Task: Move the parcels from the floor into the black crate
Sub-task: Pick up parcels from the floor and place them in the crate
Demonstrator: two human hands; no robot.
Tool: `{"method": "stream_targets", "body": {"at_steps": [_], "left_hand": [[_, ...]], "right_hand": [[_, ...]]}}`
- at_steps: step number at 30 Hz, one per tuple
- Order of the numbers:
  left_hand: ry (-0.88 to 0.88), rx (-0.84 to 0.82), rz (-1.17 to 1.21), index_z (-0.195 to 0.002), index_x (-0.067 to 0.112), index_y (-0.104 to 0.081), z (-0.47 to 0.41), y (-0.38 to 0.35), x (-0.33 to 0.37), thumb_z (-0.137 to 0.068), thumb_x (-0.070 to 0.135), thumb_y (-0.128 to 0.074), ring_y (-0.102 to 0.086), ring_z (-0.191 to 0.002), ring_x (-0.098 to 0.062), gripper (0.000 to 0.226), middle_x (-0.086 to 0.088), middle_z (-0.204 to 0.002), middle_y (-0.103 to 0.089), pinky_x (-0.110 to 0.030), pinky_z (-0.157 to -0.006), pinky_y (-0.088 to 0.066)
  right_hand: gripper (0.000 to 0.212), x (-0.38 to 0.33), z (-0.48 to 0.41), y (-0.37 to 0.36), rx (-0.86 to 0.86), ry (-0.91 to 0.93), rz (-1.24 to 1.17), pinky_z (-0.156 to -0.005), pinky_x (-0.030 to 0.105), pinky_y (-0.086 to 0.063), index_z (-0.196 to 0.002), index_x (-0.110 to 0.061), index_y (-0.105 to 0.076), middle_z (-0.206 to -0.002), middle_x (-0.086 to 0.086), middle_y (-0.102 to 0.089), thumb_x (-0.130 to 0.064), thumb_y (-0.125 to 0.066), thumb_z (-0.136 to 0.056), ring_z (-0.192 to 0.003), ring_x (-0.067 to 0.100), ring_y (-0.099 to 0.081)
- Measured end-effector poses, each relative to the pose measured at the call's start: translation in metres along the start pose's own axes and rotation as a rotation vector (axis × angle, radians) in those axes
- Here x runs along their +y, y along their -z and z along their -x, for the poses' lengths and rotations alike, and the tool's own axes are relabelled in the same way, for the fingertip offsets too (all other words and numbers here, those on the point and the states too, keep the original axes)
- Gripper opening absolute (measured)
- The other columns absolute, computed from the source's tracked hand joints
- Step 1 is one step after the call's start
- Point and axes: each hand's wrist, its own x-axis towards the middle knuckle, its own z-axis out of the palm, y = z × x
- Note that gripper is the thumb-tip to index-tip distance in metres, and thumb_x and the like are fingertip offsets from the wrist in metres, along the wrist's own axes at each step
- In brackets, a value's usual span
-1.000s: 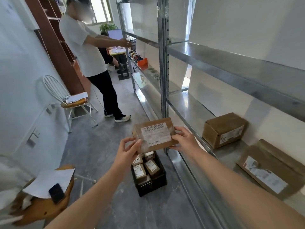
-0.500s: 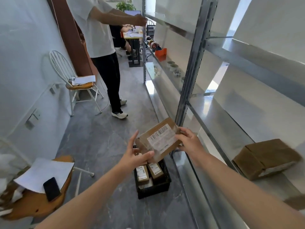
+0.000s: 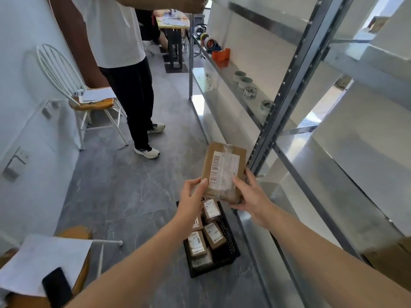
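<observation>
Grey floor aisle beside metal shelving: left hand pinches the parcel at its 7 o'clock corner and right hand grips at 5 o'clock, up over the black crate. Looks light, stiff cardboard with slick-ish tape, so I'd hold the edges.

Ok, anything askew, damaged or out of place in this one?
Nothing stands out. The left hand and right hand hold one parcel above the black crate; the parcels inside lie slightly tilted, none spilled.
</observation>
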Motion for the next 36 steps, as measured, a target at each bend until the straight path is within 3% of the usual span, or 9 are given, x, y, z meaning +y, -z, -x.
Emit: {"method": "stream_targets", "body": {"at_steps": [4, 7, 13, 17, 19, 22, 24, 31, 36], "left_hand": [[0.042, 0.033, -0.125, -0.101, 0.027, -0.066, -0.028, -0.005, -0.02, -0.085, 0.058, -0.065, -0.07, -0.094, -0.01, 0.035, 0.011, -0.096, -0.074, -0.03, -0.08, -0.053], [0.08, 0.061, -0.116, -0.105, 0.024, -0.066, -0.052, -0.011, -0.037, -0.09, 0.045, -0.067, -0.069, -0.102, -0.015, 0.026, 0.003, -0.106, -0.072, -0.04, -0.095, -0.055], [0.19, 0.161, -0.137, -0.103, 0.02, -0.066, -0.11, -0.024, -0.076, -0.094, 0.028, -0.066, -0.07, -0.102, -0.018, 0.012, -0.001, -0.108, -0.073, -0.044, -0.095, -0.056], [0.3, 0.221, -0.131, -0.105, 0.015, -0.063, -0.155, -0.039, -0.115, -0.095, 0.02, -0.064, -0.068, -0.106, -0.021, 0.012, -0.004, -0.112, -0.07, -0.042, -0.097, -0.054], [0.347, 0.233, -0.132, -0.109, 0.013, -0.062, -0.178, -0.047, -0.143, -0.095, 0.017, -0.064, -0.067, -0.107, -0.019, 0.015, -0.002, -0.112, -0.07, -0.039, -0.096, -0.055], [0.418, 0.266, -0.142, -0.111, 0.01, -0.061, -0.206, -0.053, -0.195, -0.096, 0.012, -0.061, -0.067, -0.104, -0.019, 0.015, -0.003, -0.113, -0.069, -0.037, -0.092, -0.056], [0.469, 0.3, -0.166, -0.111, 0.007, -0.06, -0.221, -0.053, -0.238, -0.096, 0.008, -0.06, -0.067, -0.1, -0.02, 0.015, -0.006, -0.112, -0.069, -0.032, -0.083, -0.056], [0.624, 0.356, -0.293, -0.104, 0.012, -0.059, -0.268, -0.035, -0.406, -0.094, 0.008, -0.061, -0.067, -0.101, -0.021, 0.011, -0.006, -0.11, -0.07, -0.039, -0.093, -0.055], [0.677, 0.353, -0.354, -0.109, 0.013, -0.056, -0.302, -0.007, -0.504, -0.097, 0.007, -0.055, -0.065, -0.107, -0.023, 0.014, -0.005, -0.117, -0.068, -0.048, -0.097, -0.052]], "right_hand": [[0.049, 0.006, -0.04, 0.014, 0.007, -0.013, 0.057, -0.077, 0.039, -0.059, -0.145, -0.043, -0.037, -0.129, -0.003, -0.063, -0.022, -0.05, -0.102, -0.108, 0.02, -0.066], [0.052, 0.02, -0.075, 0.024, -0.01, -0.065, 0.106, -0.063, 0.024, -0.056, -0.147, -0.045, -0.034, -0.128, -0.007, -0.064, -0.022, -0.05, -0.103, -0.102, 0.011, -0.067], [0.053, 0.068, -0.154, 0.042, -0.034, -0.201, 0.118, -0.086, 0.04, -0.057, -0.147, -0.046, -0.035, -0.129, -0.008, -0.064, -0.021, -0.049, -0.103, -0.104, 0.009, -0.065], [0.052, 0.108, -0.21, 0.059, -0.054, -0.294, 0.151, -0.072, 0.028, -0.056, -0.146, -0.049, -0.035, -0.128, -0.011, -0.064, -0.02, -0.046, -0.104, -0.105, 0.008, -0.065], [0.05, 0.134, -0.24, 0.07, -0.044, -0.334, 0.175, -0.074, 0.028, -0.055, -0.146, -0.047, -0.036, -0.132, -0.01, -0.061, -0.022, -0.044, -0.104, -0.106, 0.009, -0.064], [0.051, 0.187, -0.28, 0.082, -0.043, -0.382, 0.254, -0.098, 0.042, -0.052, -0.148, -0.044, -0.034, -0.14, -0.008, -0.056, -0.023, -0.046, -0.104, -0.119, 0.015, -0.06], [0.052, 0.228, -0.303, 0.086, -0.054, -0.401, 0.323, -0.104, 0.044, -0.048, -0.148, -0.044, -0.035, -0.139, -0.007, -0.056, -0.022, -0.047, -0.103, -0.122, 0.017, -0.058], [0.054, 0.387, -0.372, 0.093, -0.094, -0.509, 0.481, -0.103, 0.043, -0.049, -0.148, -0.044, -0.035, -0.139, -0.007, -0.056, -0.019, -0.047, -0.101, -0.121, 0.015, -0.056], [0.063, 0.482, -0.412, 0.086, -0.135, -0.617, 0.459, -0.082, 0.03, -0.057, -0.139, -0.047, -0.046, -0.122, -0.013, -0.066, -0.004, -0.049, -0.093, -0.103, 0.009, -0.064]]}}
